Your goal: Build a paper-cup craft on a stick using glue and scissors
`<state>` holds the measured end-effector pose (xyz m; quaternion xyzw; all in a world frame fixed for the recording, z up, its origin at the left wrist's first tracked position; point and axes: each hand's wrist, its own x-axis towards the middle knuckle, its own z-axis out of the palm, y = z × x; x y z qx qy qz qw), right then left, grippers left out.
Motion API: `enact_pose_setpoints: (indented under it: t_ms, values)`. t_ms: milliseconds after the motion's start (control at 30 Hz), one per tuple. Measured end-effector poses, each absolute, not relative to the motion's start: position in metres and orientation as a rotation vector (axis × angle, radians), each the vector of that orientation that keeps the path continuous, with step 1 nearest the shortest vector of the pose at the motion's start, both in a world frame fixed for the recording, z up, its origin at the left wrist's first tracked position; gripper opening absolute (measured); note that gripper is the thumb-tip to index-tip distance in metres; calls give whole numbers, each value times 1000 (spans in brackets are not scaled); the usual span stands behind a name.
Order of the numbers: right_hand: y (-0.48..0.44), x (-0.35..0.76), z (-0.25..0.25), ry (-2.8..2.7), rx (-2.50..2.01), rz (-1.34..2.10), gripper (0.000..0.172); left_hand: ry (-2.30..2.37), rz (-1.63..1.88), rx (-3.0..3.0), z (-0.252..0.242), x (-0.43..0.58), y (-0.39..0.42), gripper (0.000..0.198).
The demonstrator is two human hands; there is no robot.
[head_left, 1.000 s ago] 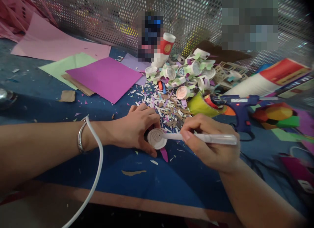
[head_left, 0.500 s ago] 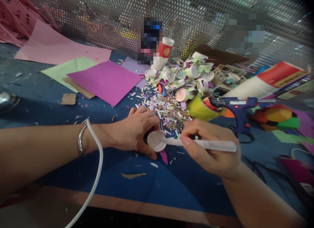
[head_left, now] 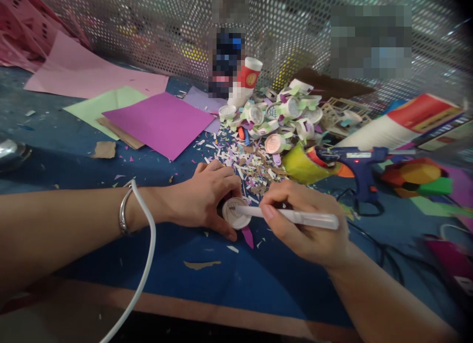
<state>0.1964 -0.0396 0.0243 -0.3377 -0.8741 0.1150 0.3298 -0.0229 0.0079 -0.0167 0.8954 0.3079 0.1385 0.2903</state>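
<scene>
Step in hand: looks like we're inking lines on the white disc [head_left: 236, 221], pen [head_left: 303, 218] tip at its face
Next stroke: needs a steady disc and a light touch, we reckon
Left hand [head_left: 216, 195]: thumb and fingers curled around the disc's rim
Right hand [head_left: 306, 220]: pinching the pen
Disc spot: mid-width, nearer the blue surface's [head_left: 236, 284] front edge, pointy purple tab [head_left: 248, 237] poking out
Textures: smooth plasticky barrel, matte disc, ragged paper scraps [head_left: 254, 164] strewn beyond

From head height, the camera looks forward and down at both hands [head_left: 209, 194] [head_left: 310, 227].
</scene>
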Motion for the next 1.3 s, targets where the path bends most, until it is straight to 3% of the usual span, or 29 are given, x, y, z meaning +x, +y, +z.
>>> enact_pose_setpoints:
  t_ms: [1300]
  values:
    - [-40,199,24,-2255,-919,311,14,829,361,2399,-18,-23,8,64]
